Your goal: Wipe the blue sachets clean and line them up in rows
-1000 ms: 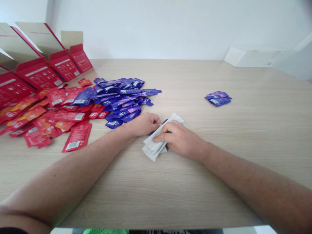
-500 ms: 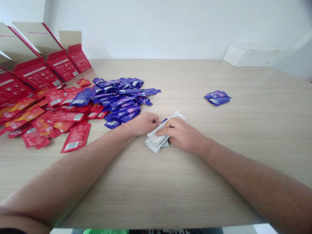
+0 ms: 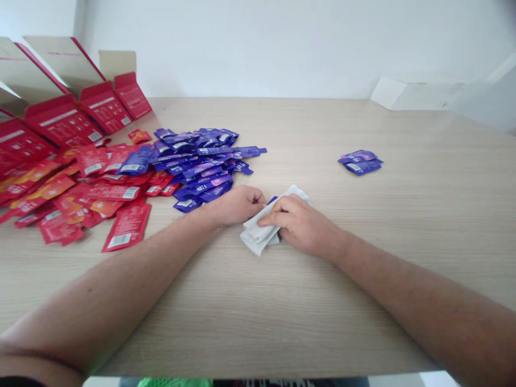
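My right hand (image 3: 304, 223) is closed on a folded white cloth (image 3: 258, 231), thumb and fingers pinching it. Under the cloth lies a purple sachet, of which only a small corner (image 3: 273, 199) shows; the rest is hidden by cloth and hands. At the cloth's left edge, my left hand (image 3: 242, 204) has its fingers curled in, the fingertips at the sachet's end. Just beyond my left hand is a pile of purple sachets (image 3: 205, 166). Two purple sachets (image 3: 360, 162) lie overlapping to the right, apart from the pile.
Several red and orange sachets (image 3: 127, 226) spread over the left of the wooden table (image 3: 258, 322). Behind them a row of open red boxes (image 3: 60, 123) stands with flaps raised. At the back right, a white box (image 3: 415, 94) is near the wall.
Almost nothing differs. Both hands stay in the same place on the cloth and sachet; the whole view has shifted very slightly.
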A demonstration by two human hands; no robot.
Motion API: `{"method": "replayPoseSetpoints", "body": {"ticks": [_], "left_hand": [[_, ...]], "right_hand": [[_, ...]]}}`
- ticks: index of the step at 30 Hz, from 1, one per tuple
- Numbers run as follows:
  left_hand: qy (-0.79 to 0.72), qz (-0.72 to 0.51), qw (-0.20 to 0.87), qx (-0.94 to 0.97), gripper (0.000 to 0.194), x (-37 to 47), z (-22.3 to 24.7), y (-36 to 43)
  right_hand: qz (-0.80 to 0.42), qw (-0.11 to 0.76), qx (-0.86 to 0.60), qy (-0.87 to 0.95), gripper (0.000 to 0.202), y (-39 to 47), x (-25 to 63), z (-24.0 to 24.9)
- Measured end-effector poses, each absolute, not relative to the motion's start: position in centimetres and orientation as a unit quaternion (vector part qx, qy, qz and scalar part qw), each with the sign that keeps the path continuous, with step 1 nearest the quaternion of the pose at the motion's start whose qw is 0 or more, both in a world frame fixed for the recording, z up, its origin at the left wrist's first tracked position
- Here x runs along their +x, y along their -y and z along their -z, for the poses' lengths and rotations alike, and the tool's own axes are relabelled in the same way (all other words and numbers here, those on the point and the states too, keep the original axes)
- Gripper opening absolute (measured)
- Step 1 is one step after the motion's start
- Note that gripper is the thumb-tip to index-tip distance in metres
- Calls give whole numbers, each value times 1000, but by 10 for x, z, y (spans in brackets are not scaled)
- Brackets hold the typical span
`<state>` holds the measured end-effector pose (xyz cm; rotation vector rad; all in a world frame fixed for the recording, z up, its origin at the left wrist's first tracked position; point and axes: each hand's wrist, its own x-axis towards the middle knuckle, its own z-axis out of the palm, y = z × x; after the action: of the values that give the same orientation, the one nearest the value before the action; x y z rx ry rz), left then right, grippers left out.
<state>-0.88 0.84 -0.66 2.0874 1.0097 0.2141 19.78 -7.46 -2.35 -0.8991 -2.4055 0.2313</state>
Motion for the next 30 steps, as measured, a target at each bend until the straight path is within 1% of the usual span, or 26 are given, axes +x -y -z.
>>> {"method": "replayPoseSetpoints", "body": {"ticks": [3, 6, 8, 12, 14, 18, 23, 27, 30], "left_hand": [[-396, -88, 393, 825, 14, -9, 7, -8], [-403, -88, 392, 822, 14, -9, 7, -9], [-403, -85, 395, 821, 15, -9, 8, -9], [-396, -93, 393, 824, 14, -9, 8, -9], [-397, -95, 394, 824, 15, -9, 8, -9], [-400, -85, 395, 822, 15, -9, 6, -8], [-389, -90, 377, 836, 16, -10, 8, -10], [-398, -83, 376, 832, 20, -11, 10, -12], [-393, -77, 376, 835, 21, -11, 10, -11]], "right_hand": [[-101, 268, -304, 909, 35, 75, 197, 23], [-103, 282, -341, 891, 41, 71, 203, 23], [-100, 289, -355, 883, 42, 70, 204, 22], [-117, 269, -295, 909, 36, 74, 200, 21], [-124, 270, -292, 909, 36, 74, 201, 21], [-105, 288, -349, 886, 39, 73, 203, 22], [-98, 266, -304, 910, 35, 79, 193, 22], [-77, 282, -345, 892, 36, 79, 192, 21], [-60, 265, -339, 901, 33, 81, 190, 21]]}}
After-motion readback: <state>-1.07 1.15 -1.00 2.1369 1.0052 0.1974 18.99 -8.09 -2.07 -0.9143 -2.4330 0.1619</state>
